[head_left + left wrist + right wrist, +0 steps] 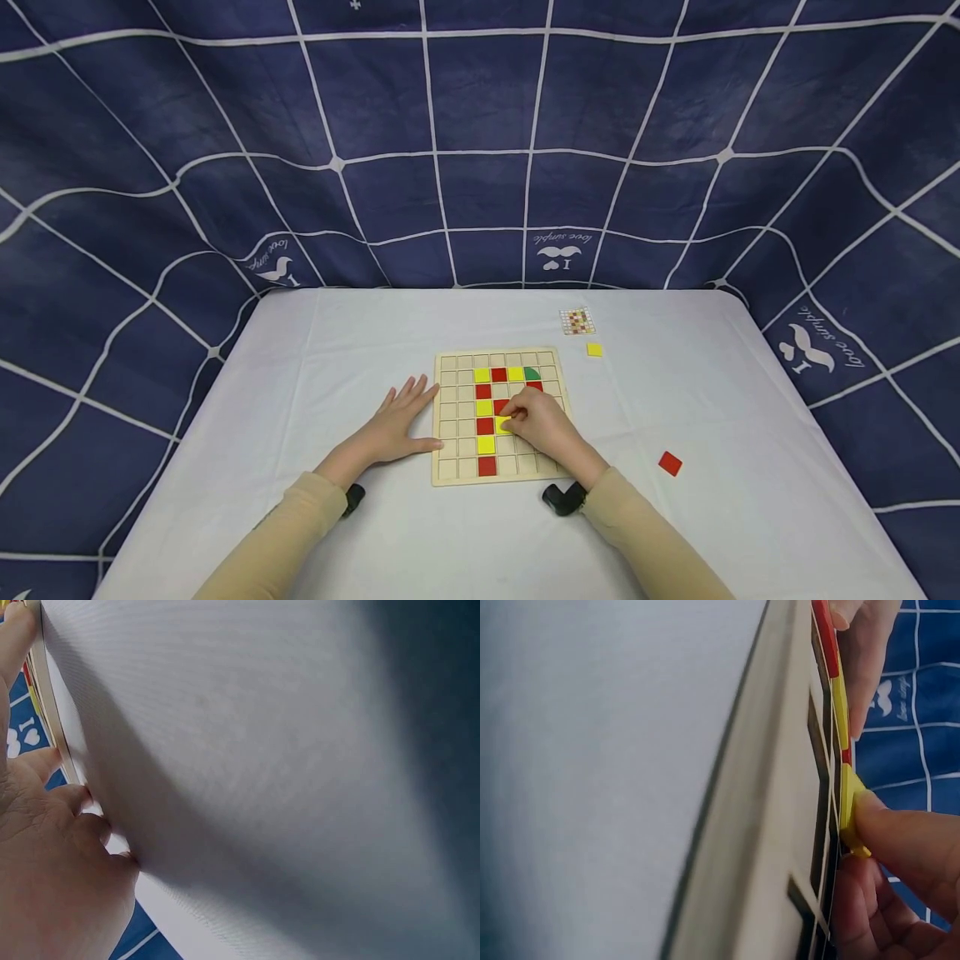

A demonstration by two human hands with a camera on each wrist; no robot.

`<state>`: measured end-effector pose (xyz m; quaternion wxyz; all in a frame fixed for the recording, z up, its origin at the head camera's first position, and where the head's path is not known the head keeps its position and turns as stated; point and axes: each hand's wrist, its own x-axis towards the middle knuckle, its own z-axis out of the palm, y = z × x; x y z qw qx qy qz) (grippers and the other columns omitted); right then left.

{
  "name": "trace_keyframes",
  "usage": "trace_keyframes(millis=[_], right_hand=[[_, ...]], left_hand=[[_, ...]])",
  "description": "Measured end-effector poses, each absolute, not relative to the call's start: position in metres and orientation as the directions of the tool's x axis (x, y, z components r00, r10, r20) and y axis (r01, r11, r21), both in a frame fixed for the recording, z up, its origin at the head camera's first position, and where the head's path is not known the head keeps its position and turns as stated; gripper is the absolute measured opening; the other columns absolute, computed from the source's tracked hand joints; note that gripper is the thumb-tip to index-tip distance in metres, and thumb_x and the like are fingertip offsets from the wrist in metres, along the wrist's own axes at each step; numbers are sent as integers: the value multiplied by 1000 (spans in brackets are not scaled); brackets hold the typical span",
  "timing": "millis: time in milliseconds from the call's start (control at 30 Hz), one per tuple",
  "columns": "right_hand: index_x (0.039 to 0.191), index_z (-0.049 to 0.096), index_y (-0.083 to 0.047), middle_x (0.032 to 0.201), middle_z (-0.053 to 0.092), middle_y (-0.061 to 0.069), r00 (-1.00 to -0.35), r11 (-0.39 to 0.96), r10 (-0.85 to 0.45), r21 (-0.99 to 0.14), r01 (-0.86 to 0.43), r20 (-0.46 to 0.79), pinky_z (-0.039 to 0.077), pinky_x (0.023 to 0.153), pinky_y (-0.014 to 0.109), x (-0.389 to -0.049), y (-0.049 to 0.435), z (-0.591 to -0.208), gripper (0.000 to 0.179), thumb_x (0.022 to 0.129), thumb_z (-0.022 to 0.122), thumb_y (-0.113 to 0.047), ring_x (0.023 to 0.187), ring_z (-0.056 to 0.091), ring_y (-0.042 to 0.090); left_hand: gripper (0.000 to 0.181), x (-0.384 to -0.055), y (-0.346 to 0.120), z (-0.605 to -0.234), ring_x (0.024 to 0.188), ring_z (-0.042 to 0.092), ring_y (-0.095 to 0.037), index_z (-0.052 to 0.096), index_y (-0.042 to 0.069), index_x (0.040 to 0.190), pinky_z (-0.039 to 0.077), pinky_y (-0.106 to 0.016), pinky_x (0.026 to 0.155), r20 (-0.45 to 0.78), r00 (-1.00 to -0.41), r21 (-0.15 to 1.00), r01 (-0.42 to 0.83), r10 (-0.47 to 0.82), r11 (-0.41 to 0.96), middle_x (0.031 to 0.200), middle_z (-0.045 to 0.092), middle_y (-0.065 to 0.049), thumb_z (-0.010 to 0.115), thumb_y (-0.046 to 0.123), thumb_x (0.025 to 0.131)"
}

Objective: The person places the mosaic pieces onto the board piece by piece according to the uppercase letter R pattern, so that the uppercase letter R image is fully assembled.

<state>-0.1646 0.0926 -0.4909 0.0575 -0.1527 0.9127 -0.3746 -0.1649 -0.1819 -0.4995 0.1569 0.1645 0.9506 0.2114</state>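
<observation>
A wooden grid board [459, 450] lies on the white table, with red, yellow and green pieces in some of its cells. My right hand [546, 423] is over the board's middle and pinches a yellow square tile [850, 802] between thumb and fingers. That tile looks tilted in the right wrist view, one edge at the board. My left hand [393, 427] lies spread at the board's left side, thumb and a fingertip touching its edge. A green quarter-round piece [532, 374] sits in an upper cell. My right hand hides several cells.
A small pattern card [577, 321] lies behind the board to the right, with a loose yellow tile [594, 350] near it. One loose red tile [671, 463] rests on the table [757, 517] at right. A blue checked cloth [480, 192] hangs behind.
</observation>
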Motion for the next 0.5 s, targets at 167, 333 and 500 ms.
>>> trace_keyframes(millis=[167, 333, 500], right_hand=[[86, 75, -11, 81, 58, -4, -947, 679, -320, -696, -234, 6, 47, 62, 17, -164, 92, -490, 7, 81, 79, -7, 69, 52, 7], [87, 74, -12, 82, 59, -4, -951, 675, -309, -704, -221, 2, 47, 63, 18, -163, 93, -489, 7, 82, 79, -8, 69, 53, 7], [88, 74, -14, 84, 62, -5, -967, 649, -253, -746, -150, -25, 50, 65, 18, -161, 102, -485, 8, 83, 79, -12, 71, 56, 7]], left_hand=[[101, -165, -182, -499, 154, 3, -33, 25, 15, 157, 5, -55, 124, -228, -897, 455, 246, 378, 856, 166, 12, -13, 72, 60, 79], [101, -164, -182, -498, 154, 3, -33, 26, 15, 157, 5, -55, 124, -227, -897, 461, 244, 379, 853, 166, 12, -13, 73, 58, 80], [100, -164, -182, -497, 154, 4, -34, 26, 15, 157, 5, -56, 124, -224, -895, 462, 250, 385, 851, 166, 12, -14, 73, 58, 80]])
